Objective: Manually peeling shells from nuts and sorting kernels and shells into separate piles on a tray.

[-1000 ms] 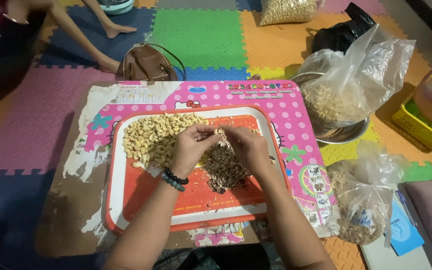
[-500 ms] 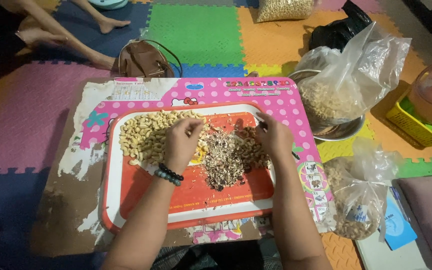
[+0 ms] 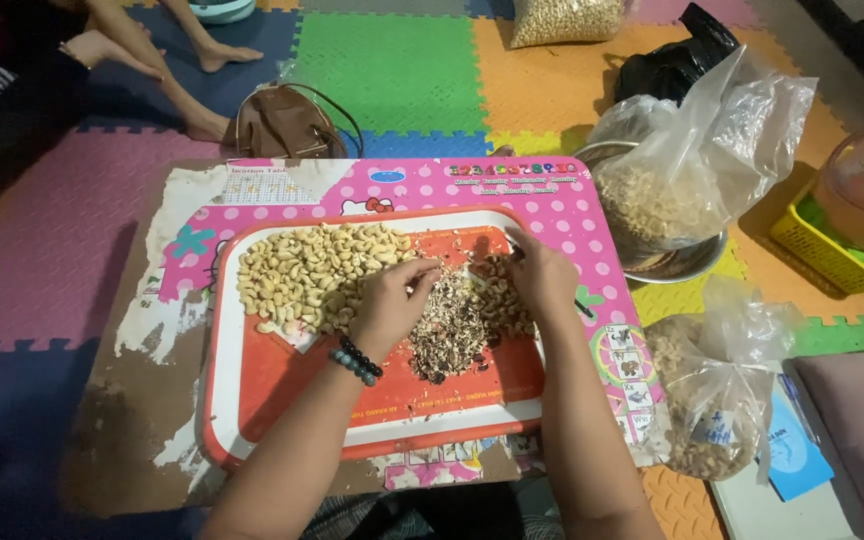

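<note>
the tray (image 3: 282, 400) is the landmark, orange with a white rim, on a pink low table (image 3: 592, 215). over its middle the left hand (image 3: 390, 305), beads at the wrist, has come back from the nuts, fingertips pinched narrow over the husks (image 3: 447, 330); whether they hold a nut i cannot tell. just right of it the right hand (image 3: 542, 275) has drawn in from the tray's right edge, fingers curled on unpeeled nuts (image 3: 497, 300). the peeled nuts (image 3: 307, 270) lie at the tray's far left. a bagged bowl (image 3: 667, 215) sits right of the tray, a brown bag (image 3: 282, 125) beyond.
</note>
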